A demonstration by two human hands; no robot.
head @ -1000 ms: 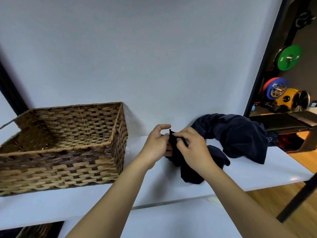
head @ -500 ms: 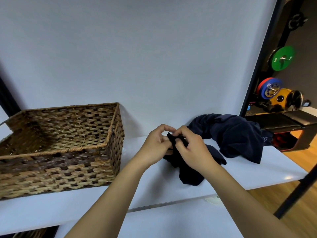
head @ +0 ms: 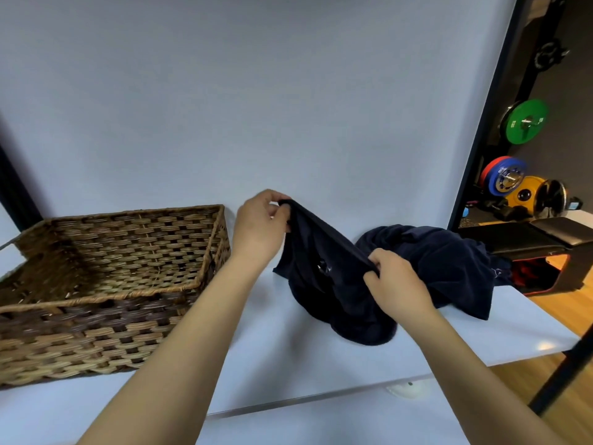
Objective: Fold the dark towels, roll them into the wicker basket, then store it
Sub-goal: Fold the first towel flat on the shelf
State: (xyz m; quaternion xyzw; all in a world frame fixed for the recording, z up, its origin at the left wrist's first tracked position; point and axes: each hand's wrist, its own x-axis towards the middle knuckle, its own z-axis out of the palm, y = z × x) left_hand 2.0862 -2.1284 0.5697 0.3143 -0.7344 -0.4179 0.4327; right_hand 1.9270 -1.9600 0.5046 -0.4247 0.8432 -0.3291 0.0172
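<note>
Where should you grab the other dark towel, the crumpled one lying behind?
Probably by the loose edge hanging toward the front right of the crumpled dark towel, coming from the right side: there the cloth lies flat on the white table and its hem shows, while the middle is bunched up.

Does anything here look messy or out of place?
Only the second dark towel, crumpled in a heap at the back of the white table. The wicker basket sits upright, with no towels inside. Both hands stretch another towel.

No text, label or number can be read anywhere.
</note>
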